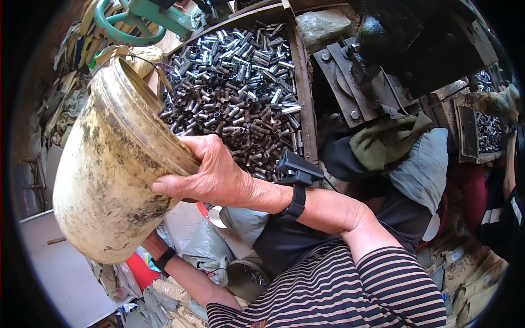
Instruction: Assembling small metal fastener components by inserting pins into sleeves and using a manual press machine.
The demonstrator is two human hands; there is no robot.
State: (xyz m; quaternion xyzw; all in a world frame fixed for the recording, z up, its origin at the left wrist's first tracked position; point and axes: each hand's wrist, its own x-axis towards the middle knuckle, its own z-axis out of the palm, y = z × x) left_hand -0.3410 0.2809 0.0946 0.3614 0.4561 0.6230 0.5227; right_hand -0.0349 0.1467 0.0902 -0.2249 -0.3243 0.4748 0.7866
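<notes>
A grimy cream plastic bucket (109, 180) is held tilted at the left, its mouth turned up and toward the wooden bin. My right hand (206, 174) is closed on the bucket's rim, with the thumb along the outside and the fingers over the edge. Only the base of my left hand (153, 241) shows below the bucket; its fingers are hidden behind it. Beyond the rim lies a heap of short metal tubes (235, 87), some shiny and some dark brown, in the wooden bin (303, 93). The inside of the bucket is mostly out of sight.
A green handwheel (128, 22) stands at the far left. Right of the bin is a dark bolted machine (355, 82) with cloths near it. Grey sacks (208, 251) and a small container of parts (247, 279) sit below. Another person's arm (509, 164) shows at the far right.
</notes>
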